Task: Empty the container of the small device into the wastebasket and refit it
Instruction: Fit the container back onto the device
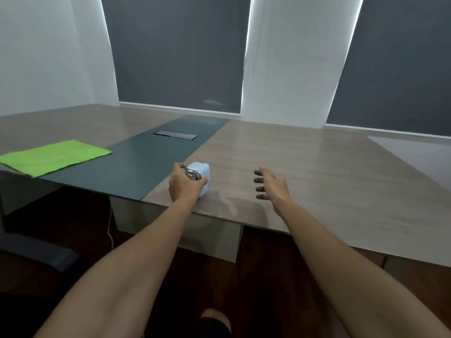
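Observation:
A small pale-blue boxy device (202, 172) with a silver metal fitting on its near face stands on the wooden table (305, 167), close to the front edge. My left hand (183, 186) wraps around the device's near side, fingers closed on it. My right hand (271, 185) hovers above the table to the right of the device, fingers spread, holding nothing. No wastebasket is in view. The device's container is hidden behind my left hand.
A green cloth (53, 157) lies flat at the table's left. A dark grey strip (136, 164) with a cable hatch (175, 135) runs down the table's middle. A dark chair (31, 250) stands at the lower left. Dark floor lies below the table edge.

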